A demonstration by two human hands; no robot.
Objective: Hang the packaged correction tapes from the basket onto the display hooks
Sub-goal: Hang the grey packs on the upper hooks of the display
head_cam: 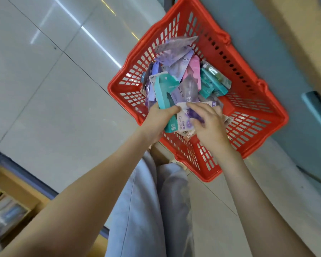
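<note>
A red plastic basket stands on the floor and holds several packaged correction tapes in purple, teal and pink. My left hand grips a bunch of packs, with a teal pack at the front. My right hand is inside the basket, its fingers curled on a white and purple pack. No display hooks are in view.
Pale glossy floor tiles stretch to the left. A teal and wood fixture runs along the right behind the basket. A wooden shelf with stock sits at the lower left. My grey trouser legs are below.
</note>
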